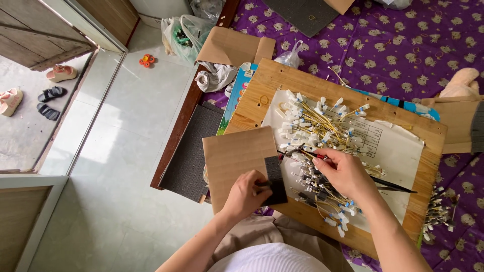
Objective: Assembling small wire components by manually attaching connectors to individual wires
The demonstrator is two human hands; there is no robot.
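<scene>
Head view: the left hand point(245, 194) pinches a black strip point(275, 180) against a cardboard sheet point(237, 156). Just right of it, the right hand point(345, 172) closes its fingers on a red-ended wire point(316, 156) over the wire pile point(317, 151) on the board point(428, 151).

Your right hand point(344, 174) hides the wire ends beneath it; your left hand's point(247, 194) fingertips vanish behind the black strip point(276, 180).

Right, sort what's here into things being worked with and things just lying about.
In use:
left hand pinching a black foam strip on the cardboard sheet
right hand in the pile of yellow wires with white connectors
wooden board

Lying about:
sandals
plastic bag
grey cloth
orange toy
</scene>
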